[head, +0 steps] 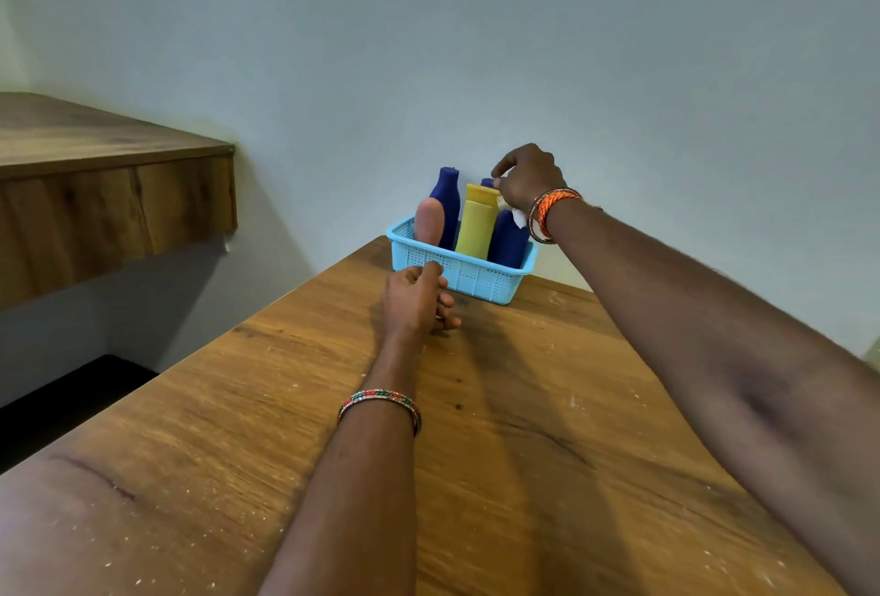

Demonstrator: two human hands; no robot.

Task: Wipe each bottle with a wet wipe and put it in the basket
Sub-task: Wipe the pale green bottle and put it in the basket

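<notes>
Now right hand (pixel 526 179) fingers pinch a blue bottle's (pixel 508 238) top in the perforated basket (pixel 459 269); left hand (pixel 415 298) loosely curled.

I see a basket (pixel 464 272) at the table's (pixel 295 429) far end, against the wall (pixel 428 48), holding four upright bottles (pixel 476 226). My left hand (pixel 416 298) lies just before it; my right hand (pixel 526 176) reaches over its right side. A shelf (pixel 105 181) hangs left.

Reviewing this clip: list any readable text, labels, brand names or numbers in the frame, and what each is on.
None readable.
The bottles in the blue basket show no print: tall blue bottle, pink bottle, yellow bottle, front blue bottle.
The right hand hides most of a blue bottle behind.
</notes>
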